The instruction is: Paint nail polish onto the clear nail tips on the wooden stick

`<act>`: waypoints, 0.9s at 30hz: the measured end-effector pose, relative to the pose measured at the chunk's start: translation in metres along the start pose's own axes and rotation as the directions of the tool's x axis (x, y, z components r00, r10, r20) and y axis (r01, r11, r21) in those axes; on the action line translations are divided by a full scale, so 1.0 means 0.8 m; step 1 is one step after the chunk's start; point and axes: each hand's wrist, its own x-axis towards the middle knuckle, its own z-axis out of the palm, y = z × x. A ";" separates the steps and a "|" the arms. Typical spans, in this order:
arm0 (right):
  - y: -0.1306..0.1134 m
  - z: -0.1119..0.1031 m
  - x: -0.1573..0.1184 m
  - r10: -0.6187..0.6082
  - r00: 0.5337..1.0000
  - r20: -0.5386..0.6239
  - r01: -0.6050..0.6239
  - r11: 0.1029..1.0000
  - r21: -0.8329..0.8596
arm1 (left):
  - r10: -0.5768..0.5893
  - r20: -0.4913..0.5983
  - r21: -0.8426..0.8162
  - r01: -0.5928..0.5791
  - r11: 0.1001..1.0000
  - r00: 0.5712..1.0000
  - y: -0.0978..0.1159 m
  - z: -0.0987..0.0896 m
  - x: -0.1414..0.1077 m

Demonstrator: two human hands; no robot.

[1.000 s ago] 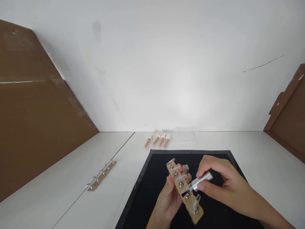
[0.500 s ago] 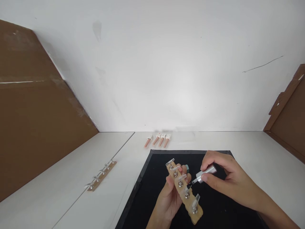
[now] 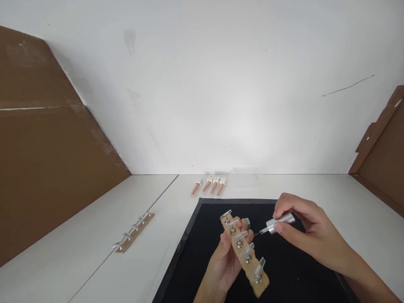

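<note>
My left hand [image 3: 225,263] is wrapped round a wooden nail-tip stand [image 3: 260,288], held at a slant over the black mat [image 3: 189,261]. Several clear false nail tips [image 3: 260,266] sit on metal studs along its face. Behind the stand, a small teal object [image 3: 248,222] shows by the left fingertips; what it is I cannot make out. Between the thumb and fingers of my right hand [image 3: 311,229] is a nail polish brush [image 3: 279,223] with a silver handle. Its thin tip points left, close to the left fingertips and apart from the nail tips.
Another wooden stand with clear nail tips [image 3: 135,232] lies on the white table at left. Several peach-and-white small bottles [image 3: 214,185] lie near the white back wall [image 3: 221,84]. Brown cardboard panels rise at left [image 3: 57,160] and right [image 3: 385,147].
My right hand has drawn the brush up and to the right, away from a nail tip on the lower part of the stand. My left hand and the stand have hardly moved.
</note>
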 end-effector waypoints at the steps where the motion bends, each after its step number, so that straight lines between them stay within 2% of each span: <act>1: 0.000 0.001 0.000 -0.005 1.000 0.001 0.005 1.000 0.016 | -0.003 0.001 0.001 0.003 1.000 1.000 0.000 0.000 0.001; 10: -0.005 0.007 0.000 -0.085 0.993 0.084 0.078 0.994 0.080 | 0.012 0.047 -0.018 -0.011 1.000 0.999 -0.003 -0.004 0.010; 15: -0.006 0.007 -0.001 -0.071 0.991 0.112 0.067 0.997 0.037 | 0.015 0.032 0.028 -0.016 0.999 0.999 -0.005 -0.008 0.011; 27: -0.009 0.001 0.004 -0.022 0.993 0.115 0.027 0.999 -0.036 | 0.045 0.042 0.048 -0.047 0.998 0.998 -0.003 0.002 0.007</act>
